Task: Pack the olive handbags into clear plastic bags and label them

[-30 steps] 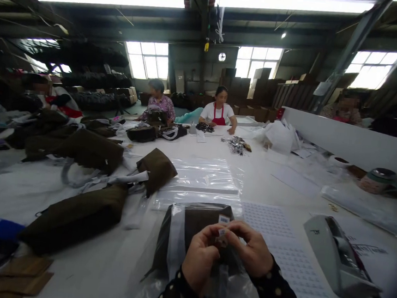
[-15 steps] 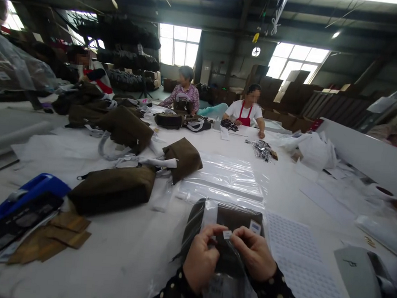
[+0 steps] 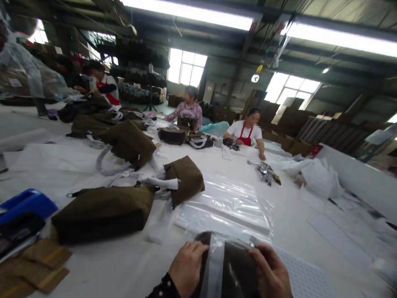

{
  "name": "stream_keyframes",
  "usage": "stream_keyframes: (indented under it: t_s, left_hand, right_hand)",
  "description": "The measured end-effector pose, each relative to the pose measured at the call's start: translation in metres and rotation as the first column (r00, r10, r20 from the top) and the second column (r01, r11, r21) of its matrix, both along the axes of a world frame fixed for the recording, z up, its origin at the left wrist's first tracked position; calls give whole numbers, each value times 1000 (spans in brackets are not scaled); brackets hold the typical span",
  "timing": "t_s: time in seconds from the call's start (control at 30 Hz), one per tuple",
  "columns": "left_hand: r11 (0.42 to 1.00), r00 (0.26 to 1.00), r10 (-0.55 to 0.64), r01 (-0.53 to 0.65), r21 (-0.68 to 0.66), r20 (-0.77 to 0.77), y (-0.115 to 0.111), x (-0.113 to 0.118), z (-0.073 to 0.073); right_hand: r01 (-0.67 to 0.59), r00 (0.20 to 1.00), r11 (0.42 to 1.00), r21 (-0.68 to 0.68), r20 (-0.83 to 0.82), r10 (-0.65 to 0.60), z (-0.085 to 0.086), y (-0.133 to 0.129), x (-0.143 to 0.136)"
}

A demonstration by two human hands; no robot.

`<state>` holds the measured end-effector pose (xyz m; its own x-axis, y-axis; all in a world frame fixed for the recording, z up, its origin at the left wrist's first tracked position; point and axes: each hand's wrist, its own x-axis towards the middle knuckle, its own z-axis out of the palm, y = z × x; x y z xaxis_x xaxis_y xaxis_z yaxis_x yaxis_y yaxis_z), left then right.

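Note:
In front of me at the bottom of the view is a dark olive bag (image 3: 237, 282) inside a clear plastic bag, with a pale strip running down its front. My left hand (image 3: 190, 266) grips the upper left edge, its fingers bent against the plastic. My right hand (image 3: 273, 274) pinches the plastic at the upper right corner between thumb and fingers. Beyond the wrapped bag lies a stack of clear plastic bags (image 3: 228, 205). A sheet of white labels (image 3: 315, 284) is beside my right hand. The lower part of the wrapped bag runs out of view.
Several olive bags (image 3: 106, 210) lie to the left. A blue tape dispenser-like tool (image 3: 28, 206) and brown paper pieces (image 3: 40, 262) are at the left edge. Across the white table (image 3: 292, 222), co-workers (image 3: 247, 130) work near a pile of small shiny pieces (image 3: 266, 172).
My hands have moved apart to the two upper sides of the wrapped bag. The small white label between my fingers no longer shows. The view has tilted upward.

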<state>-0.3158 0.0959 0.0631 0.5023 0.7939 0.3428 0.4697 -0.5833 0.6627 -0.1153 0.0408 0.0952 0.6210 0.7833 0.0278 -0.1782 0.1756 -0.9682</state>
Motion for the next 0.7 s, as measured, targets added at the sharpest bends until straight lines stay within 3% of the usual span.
stream_keyframes:
  t_s: [0.07, 0.13, 0.23, 0.3, 0.37, 0.5, 0.63, 0.7]
  left_hand:
    - [999, 998, -11, 14, 53, -55, 5, 5, -9]
    - [987, 988, 44, -20, 161, -151, 7, 10, -19]
    - [911, 957, 165, -56, 408, -239, 7, 14, -34]
    - [839, 959, 161, -8, 544, -234, 6, 15, -40]
    - [807, 956, 120, 62, 587, -267, 7, 15, -40]
    - [874, 917, 118, 86, 478, -381, 3, 15, -25]
    - [933, 921, 106, 38, 358, -375, -2, 20, -16]
    - [957, 929, 88, 22, 290, -359, -3, 20, -19]
  right_hand:
    - [67, 996, 997, 32, -63, -65, -21, 2, 34]
    - [63, 989, 995, 74, -141, -52, -38, 3, 54]
    - [49, 979, 987, 153, -204, -17, -52, 4, 59]
    - [52, 968, 984, 172, -249, -7, -54, 6, 55]
    - [56, 954, 988, 145, -299, -10, -49, 7, 53]
    - [55, 955, 985, 165, -297, -4, -19, -2, 37]
    - [-244, 929, 958, 148, -246, 275, 17, -1, -17]
    - [-363, 882, 926, 103, -282, 378, 22, 11, -48]
